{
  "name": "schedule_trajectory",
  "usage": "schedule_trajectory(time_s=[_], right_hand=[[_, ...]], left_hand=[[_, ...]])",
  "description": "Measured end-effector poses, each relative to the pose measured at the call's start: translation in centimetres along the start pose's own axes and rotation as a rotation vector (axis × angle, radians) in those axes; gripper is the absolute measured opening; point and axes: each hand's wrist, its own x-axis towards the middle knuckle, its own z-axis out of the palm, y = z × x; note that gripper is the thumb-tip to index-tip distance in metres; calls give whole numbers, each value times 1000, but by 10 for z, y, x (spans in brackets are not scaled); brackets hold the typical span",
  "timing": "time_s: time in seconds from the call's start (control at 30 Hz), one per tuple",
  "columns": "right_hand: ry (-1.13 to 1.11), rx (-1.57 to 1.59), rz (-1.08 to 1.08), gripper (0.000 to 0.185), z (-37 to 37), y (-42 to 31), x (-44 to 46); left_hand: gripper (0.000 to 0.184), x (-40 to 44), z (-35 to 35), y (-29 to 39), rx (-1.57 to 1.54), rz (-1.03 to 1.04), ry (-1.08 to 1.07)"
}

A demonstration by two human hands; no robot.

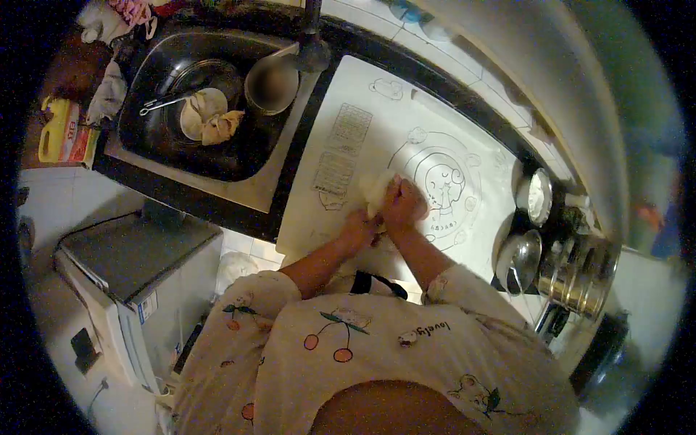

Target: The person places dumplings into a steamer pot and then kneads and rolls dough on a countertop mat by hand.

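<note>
Over the white printed mat (464,239), my two hands are close together. My left hand (359,229) is closed around the lower part of a pale, soft-looking piece of dough (373,190). Beside it, my right hand (403,206) is closed in a fist against the same dough, a little higher and to the right. The fingers are slightly blurred and hide part of the dough. Line drawings and printed charts cover the mat around them.
To the left is a dark sink (250,156) with a bowl, a saucepan (272,83) and scraps in it. A yellow bottle (58,130) stands beyond. On the right are a bowl of white powder (538,197), a metal bowl (520,257) and a steel pot (580,279).
</note>
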Motion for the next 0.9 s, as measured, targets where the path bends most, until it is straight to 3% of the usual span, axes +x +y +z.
schedule_trajectory(time_s=[0.03,0.2,0.33,0.47,0.6,0.63,0.67,0.73,0.83,0.9], right_hand=[[67,26,-119,29,8,3,6],[118,-20,-161,19,50,26,50],[368,-28,-154,25,67,28,86],[-93,-31,145,45,35,13,78],[-352,-43,143,42,-23,4,34],[-433,-113,191,40,-22,7,15],[-340,-90,149,37,-16,8,-4],[-166,-49,55,32,-4,2,-32],[-99,-15,56,28,-6,-20,-4],[-81,7,-67,29,14,-3,24]], left_hand=[[29,3,1,-4,5,-15,31],[36,4,6,-8,105,84,82],[39,7,9,-11,-148,71,55],[37,2,2,0,-246,123,27],[37,13,3,-22,-347,166,-38],[37,28,-2,-41,-106,345,30],[37,52,-8,-64,137,523,97],[36,51,-7,-58,319,511,136],[35,24,-10,-35,106,94,51],[35,18,-2,-28,-104,13,-24]])
